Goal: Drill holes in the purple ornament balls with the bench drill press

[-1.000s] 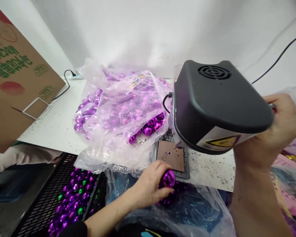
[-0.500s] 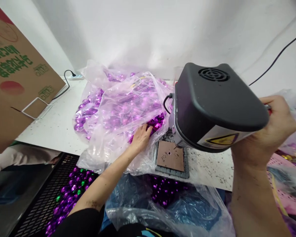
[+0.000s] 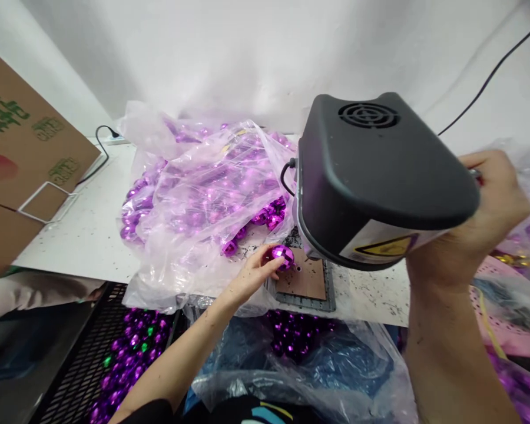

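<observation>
My left hand (image 3: pixel 252 272) pinches a shiny purple faceted ball (image 3: pixel 281 257) at the left edge of the brown plate (image 3: pixel 307 280) under the black machine head (image 3: pixel 380 176). My right hand (image 3: pixel 481 218) is wrapped round a lever at the machine's right side; only a red tip of it shows. A clear plastic bag (image 3: pixel 203 200) full of purple balls lies just left of the machine. Below the table edge, a blue-lined bag (image 3: pixel 300 341) holds more purple balls.
A cardboard box (image 3: pixel 22 159) leans at the left over the white table (image 3: pixel 88 229). A black crate (image 3: pixel 128 353) of purple and green balls sits lower left. A power strip and cable (image 3: pixel 106 136) lie at the back. Pink perforated tray (image 3: pixel 503 318) at right.
My left hand left the lower bag, reached into the clear bag on the table, and now holds a purple ball beside the machine's plate. My right hand stayed on the lever.
</observation>
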